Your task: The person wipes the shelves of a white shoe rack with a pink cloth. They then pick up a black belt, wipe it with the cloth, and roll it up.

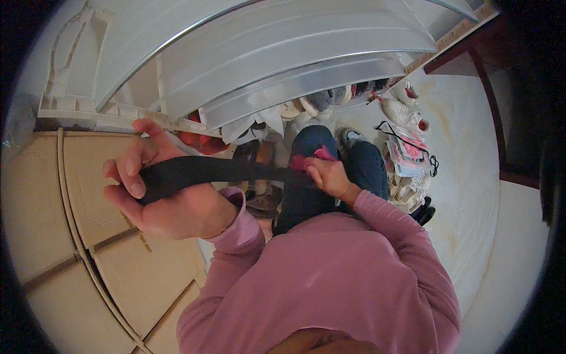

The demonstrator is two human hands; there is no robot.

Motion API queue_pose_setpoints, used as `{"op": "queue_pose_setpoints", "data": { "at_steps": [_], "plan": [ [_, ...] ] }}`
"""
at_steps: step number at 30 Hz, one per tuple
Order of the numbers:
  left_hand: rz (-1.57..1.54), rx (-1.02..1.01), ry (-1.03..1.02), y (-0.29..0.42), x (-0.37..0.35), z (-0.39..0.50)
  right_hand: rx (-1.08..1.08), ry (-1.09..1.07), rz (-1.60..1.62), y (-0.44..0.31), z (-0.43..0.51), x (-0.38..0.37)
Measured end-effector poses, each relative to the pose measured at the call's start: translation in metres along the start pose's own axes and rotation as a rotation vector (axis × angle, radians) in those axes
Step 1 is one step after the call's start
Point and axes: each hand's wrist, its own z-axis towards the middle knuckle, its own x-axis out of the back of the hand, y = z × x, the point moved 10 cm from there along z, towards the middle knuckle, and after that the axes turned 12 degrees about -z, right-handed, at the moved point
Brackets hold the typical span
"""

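A long black fabric strip (208,169), perhaps a strap or belt, stretches between my two hands in the head view. My left hand (172,194), palm up at the left, grips one end between thumb and fingers. Over my knees, my right hand (329,175) is closed on a bunched pink cloth (325,154) near the strip's blurred other end. Whether it also holds the strip is hard to tell.
A rack with grey-white shelves (283,48) spans the top. Shoes (316,104) stand beneath it, with white sneakers (404,115) and packaged pink items (409,152) on the floor at right. Cream panelled doors (146,274) are at left.
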Motion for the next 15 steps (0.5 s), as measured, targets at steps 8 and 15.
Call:
{"op": "queue_pose_setpoints", "data": {
  "at_steps": [8, 15],
  "plan": [
    [-0.026, -0.033, -0.076, 0.017, -0.022, 0.006, -0.701, 0.018, 0.374, 0.115, -0.029, 0.008],
    [0.031, 0.05, -0.018, -0.012, -0.011, -0.017, -0.605, -0.113, 1.197, -0.025, 0.095, 0.084]
  ]
}}
